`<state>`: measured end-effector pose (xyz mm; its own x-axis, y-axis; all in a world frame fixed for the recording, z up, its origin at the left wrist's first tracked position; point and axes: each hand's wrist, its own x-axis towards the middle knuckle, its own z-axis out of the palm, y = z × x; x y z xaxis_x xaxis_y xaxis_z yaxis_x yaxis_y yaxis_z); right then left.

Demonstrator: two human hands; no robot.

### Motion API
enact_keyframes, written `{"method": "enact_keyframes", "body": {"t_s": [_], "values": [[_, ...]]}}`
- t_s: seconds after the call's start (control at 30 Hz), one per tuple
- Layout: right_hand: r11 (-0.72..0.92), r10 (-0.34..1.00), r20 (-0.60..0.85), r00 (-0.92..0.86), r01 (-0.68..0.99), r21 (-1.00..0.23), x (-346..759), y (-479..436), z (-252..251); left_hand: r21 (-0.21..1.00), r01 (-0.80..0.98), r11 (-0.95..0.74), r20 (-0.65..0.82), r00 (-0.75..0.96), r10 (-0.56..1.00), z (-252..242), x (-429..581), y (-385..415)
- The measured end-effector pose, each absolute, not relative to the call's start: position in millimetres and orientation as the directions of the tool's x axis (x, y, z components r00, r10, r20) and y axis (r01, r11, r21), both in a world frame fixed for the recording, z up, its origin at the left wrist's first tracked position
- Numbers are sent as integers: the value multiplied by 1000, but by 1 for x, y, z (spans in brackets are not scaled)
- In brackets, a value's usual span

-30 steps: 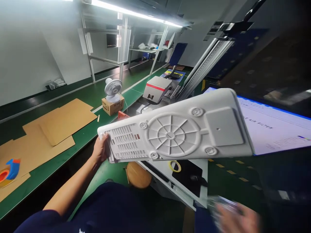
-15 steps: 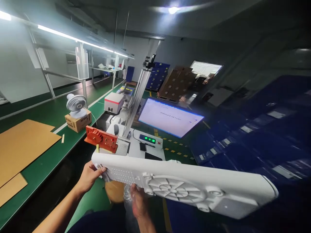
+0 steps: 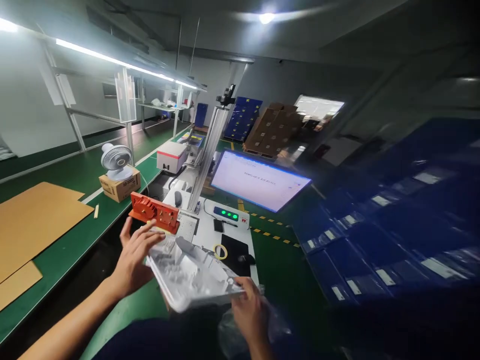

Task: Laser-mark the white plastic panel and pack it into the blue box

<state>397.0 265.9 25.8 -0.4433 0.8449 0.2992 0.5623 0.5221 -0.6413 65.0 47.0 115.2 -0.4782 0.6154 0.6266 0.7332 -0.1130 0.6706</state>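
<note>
White plastic housing [image 3: 191, 277] sits tilted between both hands, near and low in the scene, its ribbed hollow inside facing up (details are blurred). Far behind it a lit monitor [image 3: 258, 181] leans at the right of a white machine table [image 3: 205, 234], and a green conveyor bench [image 3: 75, 235] runs along the left with a sheet of cardboard [image 3: 37, 220] on it. A small desk fan [image 3: 116, 161] stands on a brown box [image 3: 119, 186] farther along the bench. An orange fixture [image 3: 154, 212] rests at the table's near left corner, just beyond the housing. The left hand [image 3: 133, 260] lies against the housing's left edge with fingers spread and loose. The right hand [image 3: 249, 312] pinches the near right corner, fingers curled around the rim, with crinkled clear film [image 3: 232, 330] beneath it.
</note>
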Motion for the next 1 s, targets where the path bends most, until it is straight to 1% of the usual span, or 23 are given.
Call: {"method": "enact_keyframes", "body": {"t_s": [0.07,0.13,0.23,0.33,0.37,0.4,0.47,0.5,0.53,0.57,0.63,0.7,0.77,0.8,0.83,0.87,0.93,1.0], "values": [[542,825,259,-502,575,-613,399,268,21,789,602,-122,492,-500,713,99,67,47],[540,806,202,-557,553,-635,398,270,11,855,501,-137,430,-537,725,79,76,41],[462,808,87,-583,535,-707,393,270,-5,866,492,-88,402,-582,707,57,92,28],[307,828,-36,-560,505,-807,395,277,-18,850,525,52,367,-659,656,52,95,10],[234,847,-71,-528,489,-840,400,283,-22,853,514,94,350,-696,626,53,93,2],[148,882,-107,-459,484,-863,407,291,-27,862,490,128,329,-734,594,56,91,-7],[-26,949,-182,-258,510,-860,423,310,-41,896,409,174,268,-809,522,65,85,-26],[-97,958,-225,-179,535,-839,431,319,-49,916,357,186,230,-843,487,71,83,-34],[-145,950,-273,-149,564,-813,436,326,-58,934,301,191,189,-872,452,77,82,-42],[-168,928,-327,-176,584,-794,438,331,-66,949,249,192,151,-896,418,84,82,-47],[-172,841,-420,-341,567,-805,428,331,-77,968,170,185,94,-928,360,97,84,-52],[-181,773,-421,-474,472,-863,401,320,-81,977,127,173,64,-942,329,103,85,-49],[-188,772,-357,-526,347,-919,366,305,-80,985,83,151,28,-942,333,96,80,-43],[-190,788,-329,-521,302,-934,349,299,-79,990,57,130,10,-940,340,87,74,-39],[-187,809,-317,-496,293,-937,335,296,-78,994,31,105,-7,-938,346,76,67,-36],[-180,830,-323,-455,331,-927,323,295,-79,996,11,85,-19,-938,346,62,58,-33],[-136,867,-349,-356,504,-853,309,298,-84,995,1,99,-30,-948,316,28,34,-29],[-49,888,-336,-313,663,-747,301,306,-92,979,26,204,-30,-963,267,-9,5,-27]]}}
